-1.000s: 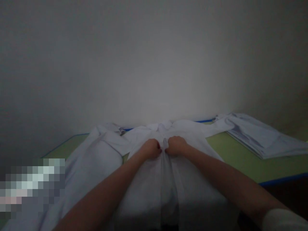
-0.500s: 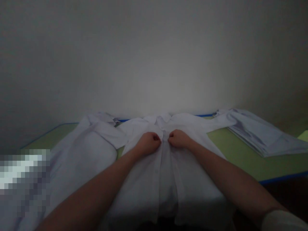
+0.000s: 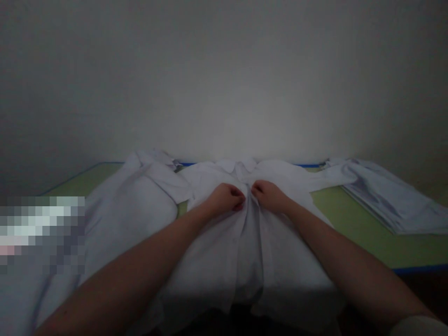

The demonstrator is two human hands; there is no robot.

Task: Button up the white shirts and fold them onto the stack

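A white shirt [image 3: 210, 252] lies spread front up, its collar at the far edge and its hem hanging over the near side. Its two front edges are apart below the chest, and the inside of the back shows between them. My left hand [image 3: 227, 198] is closed in a pinch on the left front edge. Opposite it, my right hand [image 3: 268, 195] pinches the other front edge just below the collar. Between the hands is a narrow gap. Any button at the fingertips is too small to make out.
Under the shirt is a green table top [image 3: 353, 224] with blue edging. More white garments [image 3: 129, 210] are heaped on the left, partly behind a pixelated patch. Folded white clothes [image 3: 395, 196] lie on the right. A plain wall [image 3: 224, 79] stands behind.
Both hands have moved slightly up and to the right in the picture, as the view has shifted. The front edges of the shirt are lifted a little more and sit closer together.
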